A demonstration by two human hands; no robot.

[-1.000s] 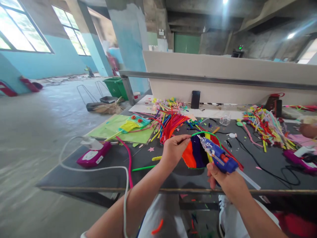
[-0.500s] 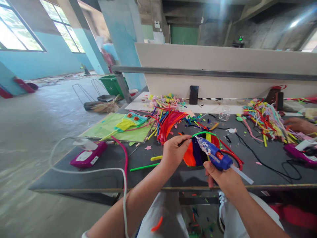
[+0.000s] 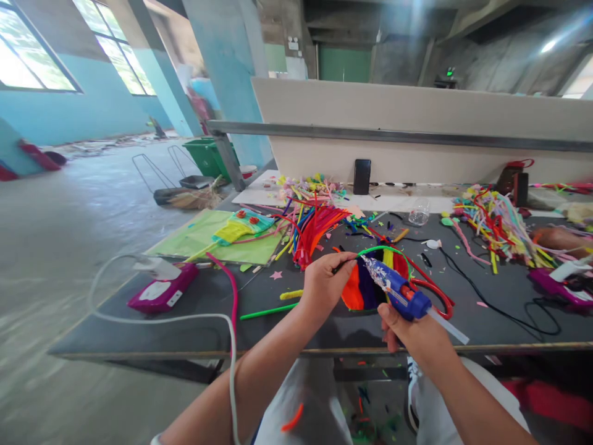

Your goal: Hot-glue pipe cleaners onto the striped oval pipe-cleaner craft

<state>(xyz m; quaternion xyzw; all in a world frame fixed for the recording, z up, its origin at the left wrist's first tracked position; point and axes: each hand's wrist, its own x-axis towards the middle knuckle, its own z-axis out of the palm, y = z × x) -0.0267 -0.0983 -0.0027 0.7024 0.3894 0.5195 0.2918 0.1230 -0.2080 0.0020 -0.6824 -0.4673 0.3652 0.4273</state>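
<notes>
My left hand [image 3: 319,278] is closed in a pinch at the upper left edge of a striped pipe-cleaner piece [image 3: 354,290], at the end of its green pipe cleaner [image 3: 384,250]. Something dark shows between thumb and finger. The piece has orange, dark purple, black, yellow and red bands and lies on the dark table. My right hand [image 3: 412,334] grips a blue hot glue gun [image 3: 398,293], a clear glue stick [image 3: 447,326] jutting from its back. The nozzle, crusted with glue and scraps, points at the green edge beside my left fingertips. The gun covers part of the bands.
A red pipe-cleaner bundle [image 3: 319,232] lies beyond my left hand. Farther left, a yellow-and-blue pipe-cleaner figure [image 3: 241,227] rests on a green sheet [image 3: 185,238]. A white cable [image 3: 185,319] from a purple power strip [image 3: 162,289] crosses my left forearm. Another person's hand [image 3: 563,241] is far right.
The glue gun has shifted very slightly to the left, its tip still by my left fingertips. The whole view has slid a little. Both hands keep their grip.
</notes>
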